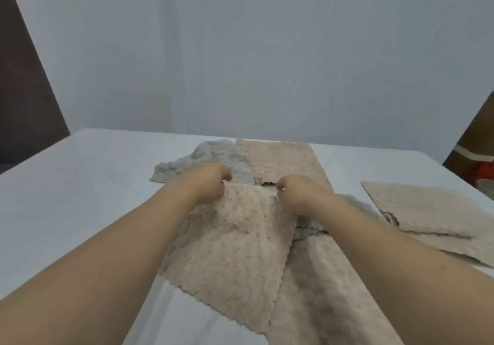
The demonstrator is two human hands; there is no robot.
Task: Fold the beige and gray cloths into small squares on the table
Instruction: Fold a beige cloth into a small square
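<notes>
A beige cloth (232,248) with scalloped edges lies in the middle of the white table (80,184), its far edge lifted. My left hand (208,187) pinches its far left corner and my right hand (296,195) pinches its far right corner. Beyond the hands a flat beige cloth (280,160) lies beside a rumpled gray cloth (213,157). Another beige cloth (320,291) runs under my right forearm, with a strip of gray cloth (310,227) showing beneath it.
A stack of flat beige cloths (422,211) sits at the right of the table near its edge. A brown and red object (478,157) stands past the right edge. A pale wall rises behind the table.
</notes>
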